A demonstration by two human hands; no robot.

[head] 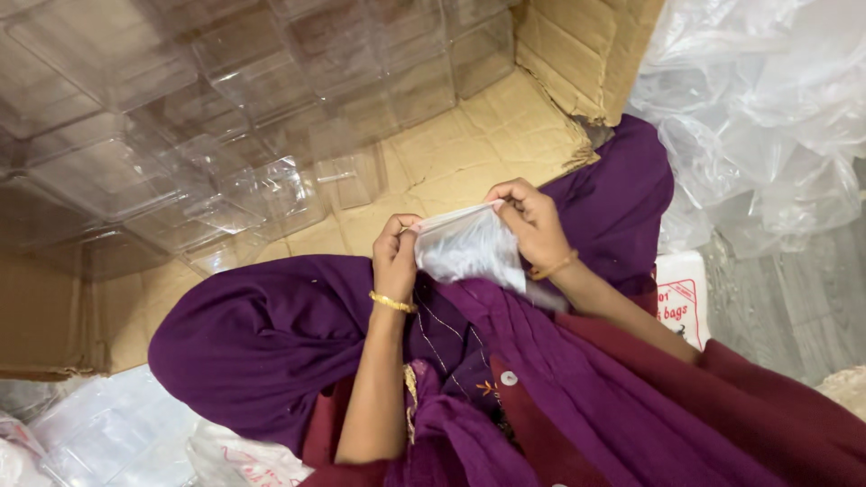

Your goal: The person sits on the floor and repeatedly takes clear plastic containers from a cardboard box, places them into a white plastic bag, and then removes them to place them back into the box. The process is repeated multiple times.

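Pinching the top edge of a small clear plastic bag [469, 245] between thumb and fingers, the left hand [395, 257] and the right hand [532, 221] hold it stretched between them just above the person's lap, each hand closed on one corner of the mouth. From where I stand the bag looks flat and empty; whether its mouth is already parted or pressed together I cannot tell, so I would judge this one bag as only just taken in hand, with nothing yet put inside. Below the hands spreads the purple cloth [271, 334] of the person's clothing. Ahead, stacked clear plastic boxes [198, 117] fill a large cardboard carton [487, 144], none of them bagged as far as I can see, so the bulk of the work seems left. A heap of loose clear plastic bags [767, 108] lies to the right, and a white packet of bags [684, 296] sits by the knee.
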